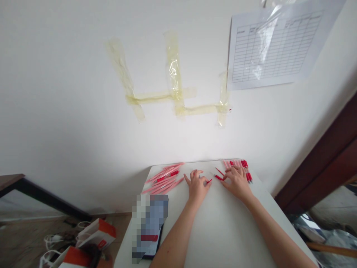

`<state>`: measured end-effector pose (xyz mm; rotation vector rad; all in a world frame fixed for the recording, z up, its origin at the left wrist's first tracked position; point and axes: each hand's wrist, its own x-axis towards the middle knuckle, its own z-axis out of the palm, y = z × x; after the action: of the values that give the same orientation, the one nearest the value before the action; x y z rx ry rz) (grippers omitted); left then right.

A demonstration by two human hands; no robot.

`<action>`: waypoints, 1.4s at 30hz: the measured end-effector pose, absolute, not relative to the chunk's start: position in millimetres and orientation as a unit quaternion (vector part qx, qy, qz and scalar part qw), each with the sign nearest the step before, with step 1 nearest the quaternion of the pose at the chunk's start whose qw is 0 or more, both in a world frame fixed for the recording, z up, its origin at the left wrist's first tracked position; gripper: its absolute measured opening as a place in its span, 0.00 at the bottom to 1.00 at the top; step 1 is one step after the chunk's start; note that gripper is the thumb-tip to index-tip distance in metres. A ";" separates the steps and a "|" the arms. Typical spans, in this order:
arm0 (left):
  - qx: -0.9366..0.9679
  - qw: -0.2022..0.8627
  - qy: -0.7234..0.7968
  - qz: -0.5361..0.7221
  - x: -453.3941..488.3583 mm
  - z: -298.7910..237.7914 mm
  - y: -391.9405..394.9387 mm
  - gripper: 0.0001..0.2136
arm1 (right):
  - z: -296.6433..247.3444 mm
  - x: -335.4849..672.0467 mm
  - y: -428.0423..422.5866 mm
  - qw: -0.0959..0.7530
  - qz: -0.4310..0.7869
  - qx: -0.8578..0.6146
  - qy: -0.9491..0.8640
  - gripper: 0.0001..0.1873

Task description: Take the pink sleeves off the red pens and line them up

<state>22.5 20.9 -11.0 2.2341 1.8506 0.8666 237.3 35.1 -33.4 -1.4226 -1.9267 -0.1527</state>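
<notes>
My left hand (197, 186) pinches a short red pen part (209, 181) by its side, with other fingers spread over the tabletop. Close by on the right, my right hand (236, 181) has its thumb and fingers closed on a red pen barrel (218, 177) whose dark tip points left. A thin red stick (219, 171), perhaps a refill, lies just beyond that hand. Several red pens (249, 176) rest at the right edge, partly hidden by my right hand. Left of my left hand lies a pile of pink stick-like pieces (164, 182) with red pens among them.
The white table (217, 230) stands against a wall with yellowed tape (174, 74) and a printed sheet (276, 48). A phone (153, 223), blurred out, lies at the table's left edge. Paper bags (96, 234) stand on the floor at left; dark red wood (320, 149) is at right.
</notes>
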 end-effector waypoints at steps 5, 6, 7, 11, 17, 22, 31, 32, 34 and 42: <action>0.736 0.059 0.612 0.283 22.1 -10.2 20.6 0.03 | -32.6 235.5 34.3 0.352 -0.067 -0.552 -0.753 0.12; 0.736 0.059 0.612 0.284 22.0 -10.5 20.7 0.03 | -32.8 235.5 34.6 0.352 -0.068 -0.551 -0.754 0.13; 0.736 0.059 0.611 0.286 21.9 -10.8 20.8 0.03 | -33.2 235.7 34.9 0.350 -0.069 -0.551 -0.755 0.13; 0.735 0.060 0.609 0.294 21.7 -11.7 21.1 0.03 | -35.4 237.4 36.6 0.341 -0.065 -0.555 -0.756 0.14; 0.732 0.064 0.611 0.296 22.1 -12.2 21.6 0.03 | -37.5 239.0 38.3 0.333 -0.061 -0.554 -0.761 0.16; 0.724 0.059 0.615 0.306 20.1 -10.6 21.9 0.02 | -35.5 237.4 36.7 0.335 -0.056 -0.554 -0.760 0.16; 0.729 0.048 0.593 0.339 17.5 -7.6 21.2 0.03 | -28.5 234.2 37.5 0.393 -0.010 -0.481 -0.784 0.10; 0.732 0.050 0.589 0.340 17.6 -7.7 21.3 0.04 | -28.7 232.5 37.5 0.397 -0.007 -0.472 -0.787 0.10; 0.737 0.053 0.582 0.341 17.7 -8.3 21.7 0.04 | -29.6 228.5 37.2 0.402 -0.004 -0.461 -0.791 0.10; 0.754 0.059 0.567 0.326 17.1 -9.6 22.0 0.06 | -30.5 220.6 34.3 0.399 0.015 -0.453 -0.797 0.09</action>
<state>17.1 22.0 -9.6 2.2855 1.7164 0.9888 220.6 34.3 -30.5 -1.1454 -2.0186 0.0368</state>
